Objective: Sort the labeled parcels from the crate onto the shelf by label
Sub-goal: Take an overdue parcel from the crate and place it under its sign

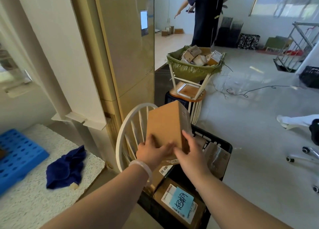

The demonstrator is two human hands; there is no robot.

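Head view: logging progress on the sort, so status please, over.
Left hand, right hand grip cardboard box above black crate. Blue-note parcel in crate. White chair back close beside.

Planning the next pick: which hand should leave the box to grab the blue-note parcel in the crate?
Right, probably: the right hand is over the crate, above the parcel, while the left hand grips the box at its lower end.

Clearance round the crate: open right, blocked left.
Chair back [145,105] just beside the crate's [224,142] left side, tall cabinet [127,47] behind it. Parcels [179,201] fill the near end; held box [164,125] above the far end. Bare floor [250,134] to the right; cable [255,89] and basket [193,70] on stool [189,92] beyond.
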